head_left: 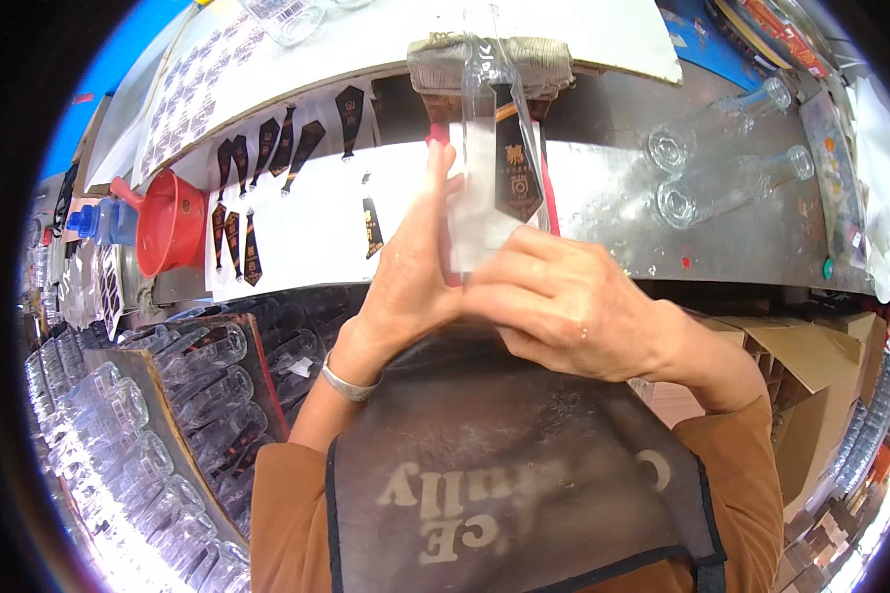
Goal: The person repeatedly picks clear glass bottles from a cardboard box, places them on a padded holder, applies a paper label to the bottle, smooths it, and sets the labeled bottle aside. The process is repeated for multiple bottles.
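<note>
A clear glass bottle (483, 94) lies in front of me, its neck pointing away across a cloth-wrapped rest (440, 67). A black tie-shaped label (517, 168) with gold and orange marks sits along its right side. My left hand (405, 247) is against the bottle's left side, fingers stretched along it and thumb toward its near end. My right hand (564, 296) is closed, its fingers curled at the near end of the bottle and slightly blurred. What those fingers pinch, if anything, is hidden. Something whitish shows at the bottle's lower part, between my hands.
Several black tie-shaped labels (311, 143) lie on a white sheet at left, beside a red plastic scoop (171, 222). Two clear bottles (727, 188) lie at right. Racks of bottles (203, 376) stand lower left; an open cardboard box (811, 366) is lower right. A white board (603, 30) spans the back.
</note>
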### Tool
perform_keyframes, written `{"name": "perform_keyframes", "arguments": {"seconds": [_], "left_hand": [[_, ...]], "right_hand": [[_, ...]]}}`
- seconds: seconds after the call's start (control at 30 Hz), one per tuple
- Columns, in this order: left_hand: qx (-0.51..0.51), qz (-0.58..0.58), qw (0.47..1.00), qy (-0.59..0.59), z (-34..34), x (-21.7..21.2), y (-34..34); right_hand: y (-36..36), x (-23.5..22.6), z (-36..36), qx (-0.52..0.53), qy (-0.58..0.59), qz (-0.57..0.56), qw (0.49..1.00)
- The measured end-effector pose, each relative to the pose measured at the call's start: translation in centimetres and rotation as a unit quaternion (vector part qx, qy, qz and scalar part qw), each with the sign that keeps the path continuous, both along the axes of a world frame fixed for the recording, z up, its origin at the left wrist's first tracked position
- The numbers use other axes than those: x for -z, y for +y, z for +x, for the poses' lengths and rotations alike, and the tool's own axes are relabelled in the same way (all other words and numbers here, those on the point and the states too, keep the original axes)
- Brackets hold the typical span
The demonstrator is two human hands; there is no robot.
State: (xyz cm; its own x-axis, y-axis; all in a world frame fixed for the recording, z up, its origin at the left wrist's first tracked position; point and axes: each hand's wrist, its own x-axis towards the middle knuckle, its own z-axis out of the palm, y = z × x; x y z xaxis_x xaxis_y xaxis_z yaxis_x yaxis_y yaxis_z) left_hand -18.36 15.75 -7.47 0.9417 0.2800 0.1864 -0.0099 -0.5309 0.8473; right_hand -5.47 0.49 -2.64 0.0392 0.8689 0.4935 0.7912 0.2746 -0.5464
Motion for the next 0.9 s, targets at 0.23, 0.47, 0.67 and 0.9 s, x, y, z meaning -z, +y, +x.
{"name": "perform_keyframes", "arguments": {"seconds": [0.23, 0.47, 0.67, 0.9], "left_hand": [[0.006, 0.001, 1.000, -0.010, 0.5, 0.6, 0.5], [0.044, -0.041, 0.998, -0.017, -0.1, 1.7, 2.2], [0.061, -0.081, 0.995, -0.006, 0.0, 2.5, 3.1], [0.065, -0.076, 0.995, 0.011, 0.2, 1.9, 3.2]], "right_hand": [[1.8, 0.2, 5.0, 0.117, -0.008, 0.112, 0.987], [-0.4, 0.4, 3.0, 0.084, 0.063, 0.097, 0.990], [-2.8, 2.9, 0.7, 0.006, 0.125, 0.054, 0.991], [3.7, 1.0, 8.9, 0.256, 0.139, 0.034, 0.956]]}}
